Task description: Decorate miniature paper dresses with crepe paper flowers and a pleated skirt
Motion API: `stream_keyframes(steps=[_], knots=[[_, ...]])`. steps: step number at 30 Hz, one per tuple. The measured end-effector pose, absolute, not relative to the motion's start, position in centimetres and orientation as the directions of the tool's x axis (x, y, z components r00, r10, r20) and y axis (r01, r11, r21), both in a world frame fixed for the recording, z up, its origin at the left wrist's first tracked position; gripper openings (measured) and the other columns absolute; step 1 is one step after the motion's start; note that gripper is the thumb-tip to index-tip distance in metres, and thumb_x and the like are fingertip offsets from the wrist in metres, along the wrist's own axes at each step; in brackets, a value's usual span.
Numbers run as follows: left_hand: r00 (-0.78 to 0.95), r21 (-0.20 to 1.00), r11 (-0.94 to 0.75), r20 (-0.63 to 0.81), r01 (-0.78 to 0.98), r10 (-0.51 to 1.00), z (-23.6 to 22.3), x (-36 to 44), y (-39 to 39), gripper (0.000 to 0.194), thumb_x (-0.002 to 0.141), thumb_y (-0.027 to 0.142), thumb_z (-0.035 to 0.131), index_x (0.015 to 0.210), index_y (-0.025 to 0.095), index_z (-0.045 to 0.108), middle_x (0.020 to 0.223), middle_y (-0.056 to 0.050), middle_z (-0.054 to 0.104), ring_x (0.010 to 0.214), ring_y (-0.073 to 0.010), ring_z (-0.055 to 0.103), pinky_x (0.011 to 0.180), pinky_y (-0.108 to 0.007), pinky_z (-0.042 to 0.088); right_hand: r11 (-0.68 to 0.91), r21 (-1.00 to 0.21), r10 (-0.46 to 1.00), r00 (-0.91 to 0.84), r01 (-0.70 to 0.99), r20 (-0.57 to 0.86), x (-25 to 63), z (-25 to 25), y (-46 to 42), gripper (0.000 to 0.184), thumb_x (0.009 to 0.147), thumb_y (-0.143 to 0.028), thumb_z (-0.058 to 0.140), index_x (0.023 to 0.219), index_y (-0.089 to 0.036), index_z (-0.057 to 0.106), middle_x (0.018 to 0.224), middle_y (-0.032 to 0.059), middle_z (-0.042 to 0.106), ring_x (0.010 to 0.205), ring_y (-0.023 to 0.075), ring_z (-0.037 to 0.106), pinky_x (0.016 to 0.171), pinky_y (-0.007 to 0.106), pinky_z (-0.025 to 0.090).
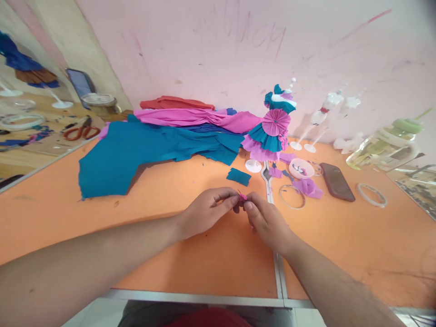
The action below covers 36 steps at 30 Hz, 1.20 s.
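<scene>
Both of my hands meet over the orange table [204,254] and pinch one small pink scrap of fabric [242,196] between their fingertips. My left hand [207,211] comes in from the left with fingers curled on the scrap. My right hand [265,221] grips it from the right side. Just beyond them lies a small teal fabric square [239,176]. Farther back stands a miniature doll dress [272,131] in teal and pink with a pleated rosette.
Large teal cloth [143,150] and pink cloth [194,117] lie at the back left. A small bowl of bits [301,168], plastic rings [291,197], a dark phone [336,181], white doll stands [308,146] and a bottle [384,145] sit at right. Red scissors [81,132] lie far left.
</scene>
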State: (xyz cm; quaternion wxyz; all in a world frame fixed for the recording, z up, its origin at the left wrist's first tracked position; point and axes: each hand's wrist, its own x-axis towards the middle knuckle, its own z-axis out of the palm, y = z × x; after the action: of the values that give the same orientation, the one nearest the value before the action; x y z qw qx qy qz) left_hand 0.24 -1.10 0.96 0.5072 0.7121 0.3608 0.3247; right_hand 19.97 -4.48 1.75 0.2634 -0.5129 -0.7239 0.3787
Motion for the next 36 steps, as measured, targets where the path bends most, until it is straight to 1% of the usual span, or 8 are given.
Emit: stream_keyframes(steps=[12,16,21,23,25,27,31,36], knots=[[0.542,0.959,-0.209,0.075,0.189,0.837,0.9,0.0,-1.1,0.037,0.096,0.048,0.047,0.087,0.018,0.066,0.085,-0.004,0.066,0.087,-0.0195,0.062,0.083,-0.031,0.046,0.137,-0.841,0.946,-0.321,0.523,-0.046,19.7,1.9,-4.7,0.038,0.1,-0.051,0.032,0.094,-0.022,0.057,0.076,-0.0021,0.059,0.054,0.0108,0.056,0.058,0.027,0.05],[0.536,0.971,-0.181,0.069,0.159,0.841,0.4,-0.1,-0.7,0.037,0.095,0.049,0.049,0.089,0.018,0.069,0.086,-0.004,0.067,0.088,-0.019,0.062,0.085,-0.031,0.046,0.121,-0.847,0.949,-0.309,0.517,-0.053,19.8,1.6,-4.6,0.038,0.1,-0.053,0.033,0.091,-0.022,0.054,0.069,-0.0038,0.052,0.056,0.0121,0.058,0.058,0.028,0.051],[0.447,0.992,-0.117,0.084,0.046,0.891,0.1,0.1,-0.3,0.033,0.091,0.049,0.059,0.097,0.02,0.074,0.121,-0.006,0.064,0.111,-0.0223,0.059,0.099,-0.034,0.044,0.063,-0.914,0.985,-0.172,0.4,-0.008,19.9,1.7,-4.4,0.035,0.09,-0.058,0.052,0.09,-0.023,0.05,0.068,-0.0057,0.044,0.053,0.0101,0.048,0.048,0.024,0.045],[0.424,0.997,-0.079,0.078,-0.014,0.902,0.0,0.2,-0.4,0.031,0.09,0.047,0.061,0.099,0.021,0.075,0.128,-0.005,0.061,0.124,-0.0239,0.053,0.107,-0.035,0.039,0.062,-0.932,0.994,-0.105,0.358,0.025,19.6,1.9,-4.3,0.035,0.083,-0.054,0.063,0.087,-0.022,0.047,0.078,-0.0041,0.05,0.054,0.0082,0.045,0.048,0.023,0.042],[0.437,0.995,0.0,0.043,-0.097,0.898,-0.2,0.5,-0.5,0.032,0.09,0.046,0.062,0.106,0.021,0.074,0.133,-0.005,0.06,0.131,-0.0246,0.048,0.112,-0.037,0.034,0.008,-0.953,0.998,-0.064,0.303,-0.012,19.0,1.9,-4.2,0.037,0.079,-0.048,0.069,0.088,-0.023,0.043,0.091,-0.0012,0.056,0.055,0.0072,0.045,0.047,0.022,0.04],[0.46,0.979,0.101,-0.008,-0.178,0.888,-0.5,0.9,-0.7,0.035,0.088,0.047,0.064,0.111,0.022,0.073,0.132,-0.007,0.062,0.131,-0.0252,0.049,0.112,-0.04,0.035,-0.075,-0.968,0.991,-0.091,0.241,-0.1,18.5,1.7,-4.2,0.037,0.077,-0.044,0.07,0.089,-0.023,0.041,0.098,0.0008,0.059,0.054,0.0067,0.046,0.046,0.022,0.039],[0.496,0.911,0.27,-0.087,-0.311,0.864,-0.9,1.6,-0.8,0.038,0.085,0.042,0.07,0.116,0.021,0.069,0.121,-0.009,0.069,0.12,-0.0245,0.059,0.108,-0.041,0.04,-0.129,-0.977,0.979,-0.133,0.172,-0.153,17.9,1.1,-4.0,0.036,0.076,-0.043,0.07,0.088,-0.023,0.043,0.081,-0.0028,0.057,0.05,0.0069,0.044,0.045,0.022,0.034],[0.466,0.868,0.278,-0.061,-0.413,0.883,-0.6,1.0,-0.3,0.032,0.085,0.032,0.065,0.114,0.018,0.069,0.13,-0.01,0.063,0.121,-0.0262,0.058,0.104,-0.039,0.045,-0.14,-0.969,0.983,-0.087,0.202,-0.16,18.6,1.5,-3.7,0.039,0.073,-0.041,0.073,0.085,-0.023,0.04,0.081,-0.002,0.059,0.058,0.0097,0.05,0.048,0.022,0.037]])
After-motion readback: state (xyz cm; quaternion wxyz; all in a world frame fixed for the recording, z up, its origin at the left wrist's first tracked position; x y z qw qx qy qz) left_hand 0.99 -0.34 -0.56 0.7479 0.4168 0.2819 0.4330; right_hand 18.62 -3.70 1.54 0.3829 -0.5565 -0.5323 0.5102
